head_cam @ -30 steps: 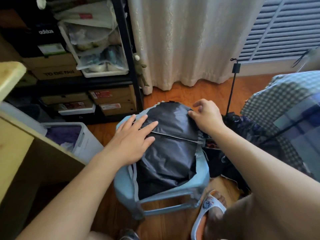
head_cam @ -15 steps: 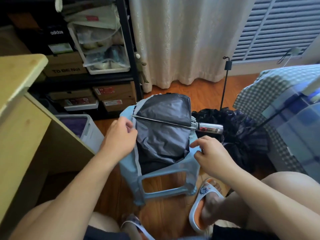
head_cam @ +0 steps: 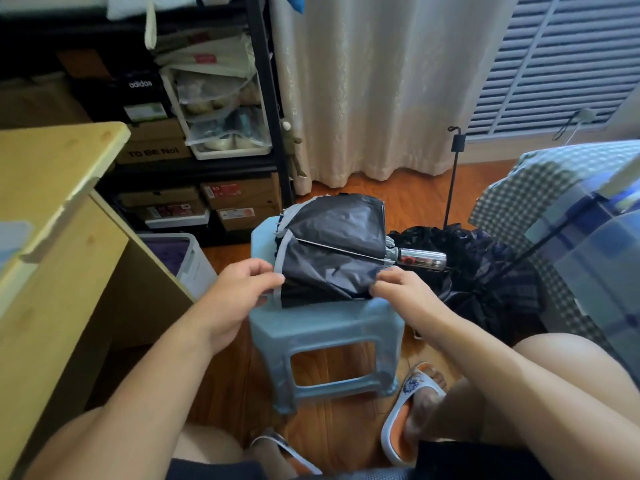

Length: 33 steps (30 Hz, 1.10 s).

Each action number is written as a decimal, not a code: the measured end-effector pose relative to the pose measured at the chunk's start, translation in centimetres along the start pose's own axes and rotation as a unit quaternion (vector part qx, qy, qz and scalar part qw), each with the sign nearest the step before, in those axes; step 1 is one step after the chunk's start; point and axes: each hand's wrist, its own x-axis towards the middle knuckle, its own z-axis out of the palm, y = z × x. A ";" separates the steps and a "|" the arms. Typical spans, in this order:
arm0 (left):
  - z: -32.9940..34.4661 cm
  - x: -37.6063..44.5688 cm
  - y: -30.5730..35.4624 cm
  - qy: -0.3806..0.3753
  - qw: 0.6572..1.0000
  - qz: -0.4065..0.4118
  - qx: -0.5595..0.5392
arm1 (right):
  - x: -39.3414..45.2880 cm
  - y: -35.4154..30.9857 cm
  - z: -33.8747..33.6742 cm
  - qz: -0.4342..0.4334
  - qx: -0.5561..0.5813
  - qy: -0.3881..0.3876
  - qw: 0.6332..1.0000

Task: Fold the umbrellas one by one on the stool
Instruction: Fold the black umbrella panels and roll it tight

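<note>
A dark grey umbrella (head_cam: 332,251) with a pale grey trim lies flattened on the light blue plastic stool (head_cam: 325,327). Its clear handle (head_cam: 420,259) sticks out to the right, and a thin metal rib crosses the canopy. My left hand (head_cam: 239,289) pinches the trimmed edge at the canopy's near left corner. My right hand (head_cam: 401,289) pinches the fabric at the near right corner, just below the handle. Another dark umbrella (head_cam: 485,271) lies crumpled on the floor to the right of the stool.
A wooden desk (head_cam: 52,237) stands close on the left, with a white bin (head_cam: 194,261) beside it. A black shelf (head_cam: 207,133) of shoe boxes is behind. A checked bed cover (head_cam: 571,209) is on the right. My sandalled feet (head_cam: 415,403) rest near the stool.
My left hand has slid down the trimmed edge to the near left corner. My right hand has moved up from the stool's edge and taken hold of the fabric's near right corner.
</note>
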 end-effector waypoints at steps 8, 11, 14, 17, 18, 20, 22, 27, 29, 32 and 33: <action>0.0 -0.5 1.1 -0.016 0.987 0.132 -0.088 | 1.1 -0.6 -1.5 -0.065 0.221 0.028 0.973; 0.1 -0.4 1.3 -0.021 0.980 0.145 -0.131 | 1.4 -0.8 -2.0 -0.081 0.260 -0.026 0.962; 0.4 -0.2 1.4 -0.026 0.976 0.141 -0.161 | 1.3 -0.5 -2.1 -0.090 0.196 -0.068 0.974; 0.6 0.0 1.4 -0.013 0.978 0.132 -0.159 | 1.2 -0.1 -2.3 -0.105 0.154 -0.086 0.979; 0.6 0.1 1.4 -0.012 0.978 0.131 -0.164 | 1.2 -0.1 -2.4 -0.107 0.155 -0.086 0.978; 0.7 0.3 1.5 -0.014 0.977 0.126 -0.172 | 1.1 -0.1 -2.6 -0.107 0.158 -0.064 0.980; 0.7 0.3 1.5 -0.015 0.977 0.127 -0.172 | 1.0 0.1 -2.3 -0.102 0.152 -0.021 0.983; 0.8 0.2 1.5 -0.027 0.972 0.138 -0.188 | 0.4 0.6 -1.7 -0.153 0.100 0.004 0.983; 0.8 0.2 1.6 -0.038 0.969 0.138 -0.203 | -0.1 0.4 -1.5 -0.174 0.071 0.007 0.982; 0.7 0.2 1.6 -0.041 0.967 0.139 -0.211 | -0.2 -0.1 -2.0 -0.177 0.130 0.071 0.973; 0.7 0.2 1.6 -0.041 0.967 0.139 -0.211 | -0.1 -0.4 -2.3 -0.162 0.182 0.091 0.966</action>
